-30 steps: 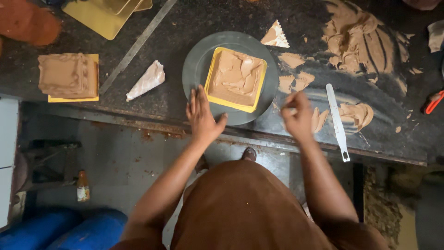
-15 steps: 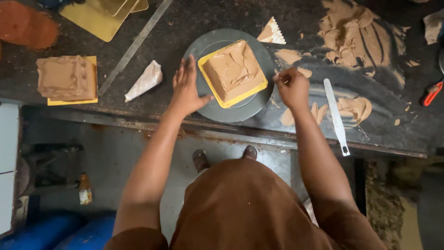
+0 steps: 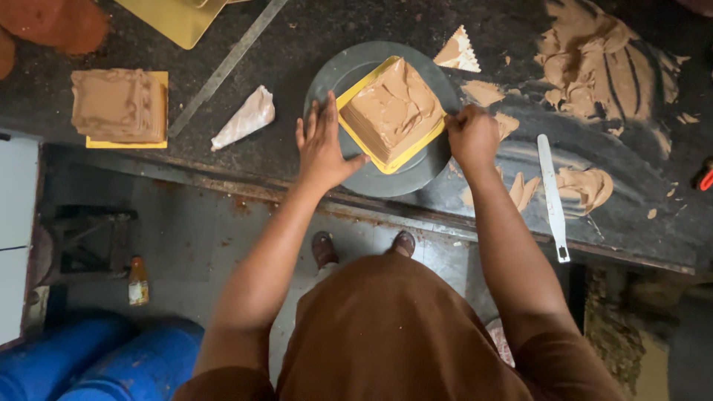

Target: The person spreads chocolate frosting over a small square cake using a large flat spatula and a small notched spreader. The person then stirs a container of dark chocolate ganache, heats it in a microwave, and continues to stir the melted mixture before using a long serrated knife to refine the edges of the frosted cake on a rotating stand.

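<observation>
Lying at the far left of the dark bench (image 3: pixel 282 52) is a square frosted cake (image 3: pixel 119 105) on a yellow board, with a long metal strip (image 3: pixel 223 67) slanting beside it and a crumpled piping bag (image 3: pixel 243 119) just to its right. Next comes the left hand (image 3: pixel 323 145), fingers spread flat on the grey turntable (image 3: pixel 338 74), thumb touching the near corner of the yellow board (image 3: pixel 392 160) that sits on the turntable. On that board stands the brown frosted square cake (image 3: pixel 392 108), turned corner-on to the person. The right hand (image 3: pixel 471 136) is curled into a closed grip at the cake's right edge; what it pinches is hidden. Further right, a toothed scraper (image 3: pixel 457 52) lies above, smears of brown frosting (image 3: pixel 594 67) cover the bench, and a long palette knife (image 3: pixel 552 194) rests near its front edge.
</observation>
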